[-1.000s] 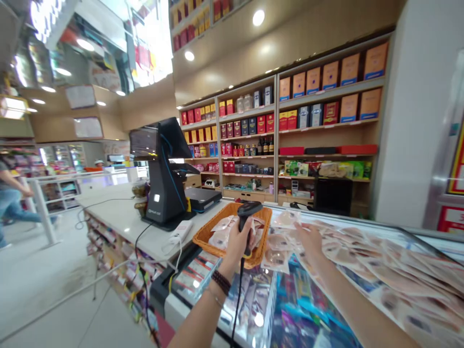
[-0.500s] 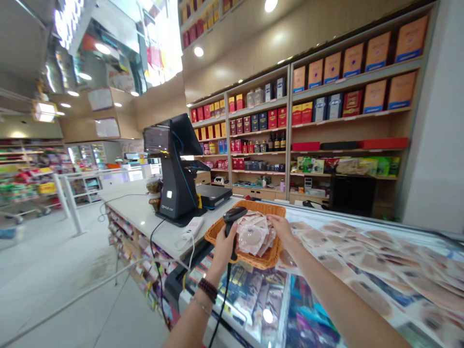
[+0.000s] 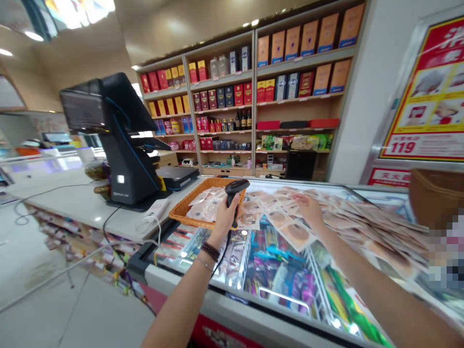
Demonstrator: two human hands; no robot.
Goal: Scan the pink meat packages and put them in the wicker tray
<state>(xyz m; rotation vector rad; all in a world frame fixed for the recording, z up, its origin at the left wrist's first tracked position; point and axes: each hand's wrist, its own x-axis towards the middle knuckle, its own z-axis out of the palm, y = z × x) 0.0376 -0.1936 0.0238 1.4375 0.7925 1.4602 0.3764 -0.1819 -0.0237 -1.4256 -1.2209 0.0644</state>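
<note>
My left hand [image 3: 225, 217] is closed round the handle of a black barcode scanner [image 3: 237, 187], whose cable hangs down past the wrist. The scanner's head is above the right end of an orange wicker basket [image 3: 195, 222]. Inside the basket lie flat clear packets [image 3: 208, 205]. Over the glass top of a chest freezer, my right hand [image 3: 308, 209] reaches with fingers stretched out among many spread flat packets [image 3: 297, 232]. Its fingertips are blurred against them, and I see no packet lifted in it.
Left of the basket stand a black checkout terminal [image 3: 125, 145] and a white power strip [image 3: 154, 212] on the counter. Colourful frozen goods [image 3: 279, 275] show under the glass. A brown container [image 3: 437, 198] is at the right. Shelves of boxes [image 3: 239, 94] line the back.
My right hand has left the packets in the basket and moved right to those spread on the freezer. The scanner stays in my left hand. The view has turned right.
</note>
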